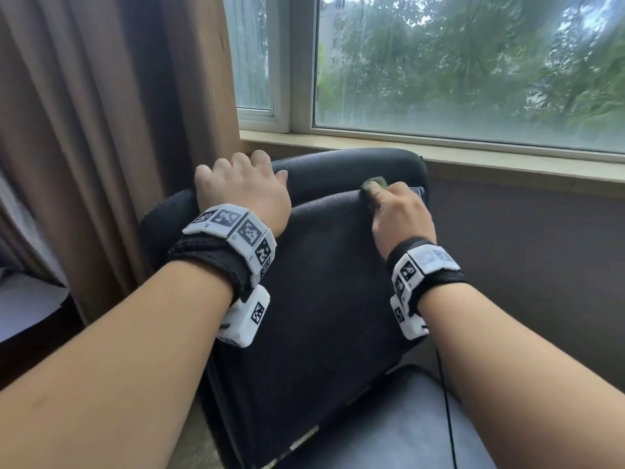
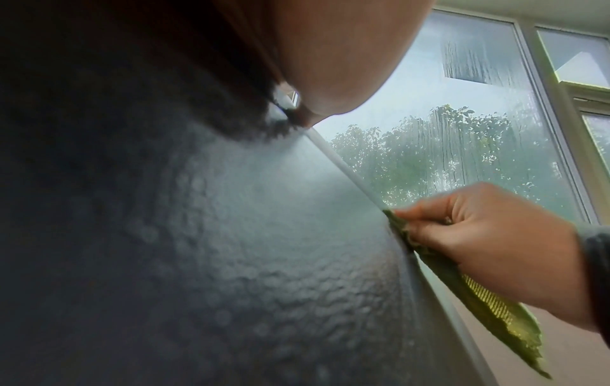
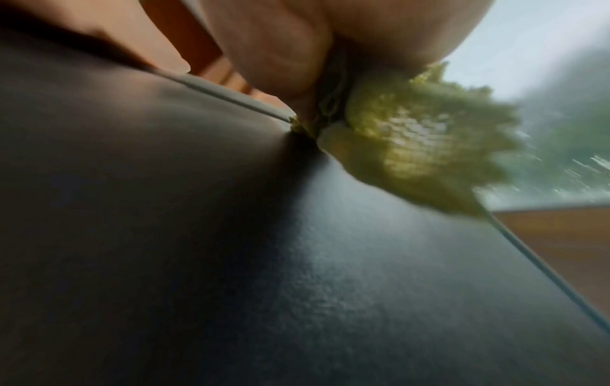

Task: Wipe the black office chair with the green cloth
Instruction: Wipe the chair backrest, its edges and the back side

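Observation:
The black office chair [image 1: 314, 282] stands with its backrest in front of me, its leather filling the left wrist view [image 2: 231, 248] and the right wrist view [image 3: 231, 248]. My left hand [image 1: 240, 187] lies over the backrest's top left corner, fingers curled over the far edge. My right hand [image 1: 395, 211] grips the green cloth [image 1: 373, 186] and presses it against the seam near the backrest's top right. In the left wrist view the right hand [image 2: 488, 248] pinches the cloth [image 2: 478, 300] against the chair's edge. The cloth [image 3: 416, 146] bunches below the fingers in the right wrist view.
A window [image 1: 466, 62] with a pale sill [image 1: 439, 147] runs behind the chair. Brown curtains [image 1: 101, 130] hang at the left, close to the chair. The chair's seat [image 1: 399, 428] lies at the lower right. A thin black cable [image 1: 446, 401] hangs from my right wrist.

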Motion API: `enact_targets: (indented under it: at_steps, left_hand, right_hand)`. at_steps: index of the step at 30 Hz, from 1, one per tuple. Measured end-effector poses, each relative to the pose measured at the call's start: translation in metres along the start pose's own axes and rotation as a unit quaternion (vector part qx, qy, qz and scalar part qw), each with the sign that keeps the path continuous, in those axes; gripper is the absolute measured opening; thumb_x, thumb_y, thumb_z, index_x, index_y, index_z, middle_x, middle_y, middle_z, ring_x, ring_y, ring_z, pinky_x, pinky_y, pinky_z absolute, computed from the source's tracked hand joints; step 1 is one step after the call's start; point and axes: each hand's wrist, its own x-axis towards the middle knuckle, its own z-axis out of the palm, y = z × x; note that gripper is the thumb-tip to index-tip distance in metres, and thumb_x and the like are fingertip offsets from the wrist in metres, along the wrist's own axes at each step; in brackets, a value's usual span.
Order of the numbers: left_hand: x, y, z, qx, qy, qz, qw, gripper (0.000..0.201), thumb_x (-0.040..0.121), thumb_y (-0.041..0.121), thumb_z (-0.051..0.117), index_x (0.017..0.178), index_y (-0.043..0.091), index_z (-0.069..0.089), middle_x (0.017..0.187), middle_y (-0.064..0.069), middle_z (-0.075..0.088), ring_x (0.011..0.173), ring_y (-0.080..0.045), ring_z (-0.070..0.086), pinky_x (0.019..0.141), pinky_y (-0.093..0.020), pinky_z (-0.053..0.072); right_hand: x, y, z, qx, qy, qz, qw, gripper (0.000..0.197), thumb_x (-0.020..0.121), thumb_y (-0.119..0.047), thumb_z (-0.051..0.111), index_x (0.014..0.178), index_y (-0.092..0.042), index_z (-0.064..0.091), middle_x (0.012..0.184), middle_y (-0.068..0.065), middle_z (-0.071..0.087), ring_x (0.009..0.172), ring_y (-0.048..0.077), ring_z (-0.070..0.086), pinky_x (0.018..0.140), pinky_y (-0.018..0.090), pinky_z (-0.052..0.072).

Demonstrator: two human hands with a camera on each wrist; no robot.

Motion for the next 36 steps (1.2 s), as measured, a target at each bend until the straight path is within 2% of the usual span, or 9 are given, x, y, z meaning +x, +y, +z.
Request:
enact_targets:
  at_steps: [4, 9, 12, 16, 22, 27, 32, 34, 36]
  left_hand:
    - [0.002, -0.001, -0.001, 0.004, -0.021, -0.011, 1.000, 0.045, 0.108, 0.050, 0.028, 0.122, 0.016, 0.054, 0.116, -0.013, 0.064, 0.109, -0.036, 0.060, 0.091, -0.048, 0.036]
    - [0.018, 0.006, -0.017, -0.017, -0.092, -0.031, 0.995, 0.038, 0.108, 0.041, 0.038, 0.129, 0.013, 0.052, 0.128, -0.017, 0.062, 0.120, -0.039, 0.056, 0.099, -0.049, 0.037]
    - [0.039, 0.021, -0.030, -0.036, -0.156, 0.023, 0.987, 0.031, 0.109, 0.024, 0.043, 0.128, 0.005, 0.058, 0.126, -0.017, 0.064, 0.110, -0.036, 0.059, 0.089, -0.044, 0.043]
    - [0.050, 0.033, -0.025, -0.064, -0.160, 0.036, 0.984, 0.040, 0.109, 0.040, 0.038, 0.131, 0.012, 0.058, 0.129, -0.012, 0.064, 0.116, -0.035, 0.060, 0.088, -0.041, 0.044]
    - [0.044, 0.032, -0.016, -0.071, -0.137, 0.027, 0.988, 0.041, 0.109, 0.045, 0.033, 0.136, 0.017, 0.049, 0.137, -0.013, 0.061, 0.125, -0.038, 0.056, 0.096, -0.045, 0.039]
    - [0.046, 0.033, -0.016, -0.071, -0.146, 0.027, 0.986, 0.040, 0.108, 0.040, 0.031, 0.134, 0.017, 0.051, 0.138, -0.013, 0.060, 0.125, -0.038, 0.056, 0.099, -0.046, 0.040]
    - [0.053, 0.068, -0.037, -0.039, -0.187, 0.063, 0.979, 0.038, 0.112, 0.020, 0.035, 0.130, -0.002, 0.061, 0.103, -0.017, 0.060, 0.109, -0.037, 0.058, 0.079, -0.035, 0.038]
    - [0.056, 0.085, -0.034, -0.071, -0.189, 0.100, 0.974, 0.041, 0.112, 0.022, 0.036, 0.133, -0.002, 0.061, 0.121, -0.022, 0.063, 0.122, -0.039, 0.059, 0.073, -0.034, 0.041]
    - [0.058, 0.101, -0.024, -0.079, -0.177, 0.109, 0.975, 0.055, 0.108, 0.041, 0.031, 0.138, 0.004, 0.058, 0.137, -0.020, 0.060, 0.129, -0.039, 0.056, 0.090, -0.040, 0.044]
  right_hand:
    - [-0.008, -0.018, 0.011, 0.026, 0.000, 0.007, 1.000, 0.044, 0.094, -0.009, 0.055, 0.136, -0.018, 0.063, 0.110, 0.013, 0.061, 0.102, 0.037, 0.060, 0.085, 0.040, 0.054]
    - [-0.025, -0.021, 0.018, 0.040, 0.015, -0.022, 0.999, 0.047, 0.091, -0.006, 0.063, 0.137, -0.014, 0.063, 0.101, 0.010, 0.060, 0.088, 0.034, 0.060, 0.067, 0.039, 0.054]
    - [-0.023, -0.011, 0.010, 0.060, -0.001, -0.028, 0.998, 0.044, 0.096, -0.013, 0.060, 0.139, -0.020, 0.062, 0.102, 0.007, 0.058, 0.088, 0.032, 0.060, 0.069, 0.039, 0.055]
    - [-0.013, -0.004, -0.001, 0.149, 0.018, 0.021, 0.988, 0.034, 0.098, -0.022, 0.060, 0.131, -0.023, 0.069, 0.098, 0.005, 0.061, 0.088, 0.029, 0.062, 0.081, 0.040, 0.056]
    - [-0.014, -0.056, 0.004, 0.144, 0.053, -0.146, 0.977, 0.025, 0.091, -0.016, 0.061, 0.110, -0.019, 0.077, 0.088, 0.008, 0.058, 0.074, 0.031, 0.059, 0.057, 0.037, 0.053]
    - [0.000, -0.011, 0.011, 0.088, 0.076, -0.042, 0.992, 0.029, 0.097, -0.023, 0.057, 0.121, -0.029, 0.072, 0.095, 0.007, 0.057, 0.078, 0.033, 0.061, 0.061, 0.045, 0.057]
    - [-0.007, -0.017, 0.009, 0.108, 0.064, -0.048, 0.991, 0.032, 0.097, -0.024, 0.057, 0.127, -0.020, 0.070, 0.101, 0.009, 0.053, 0.076, 0.030, 0.057, 0.060, 0.038, 0.056]
    - [-0.006, -0.012, 0.008, 0.105, 0.066, -0.063, 0.990, 0.031, 0.097, -0.024, 0.059, 0.125, -0.021, 0.072, 0.098, 0.008, 0.055, 0.070, 0.027, 0.055, 0.055, 0.033, 0.052]
    - [-0.001, -0.002, 0.007, 0.081, 0.063, -0.076, 0.992, 0.031, 0.094, -0.019, 0.063, 0.123, -0.024, 0.073, 0.093, 0.007, 0.055, 0.062, 0.025, 0.048, 0.050, 0.032, 0.048]
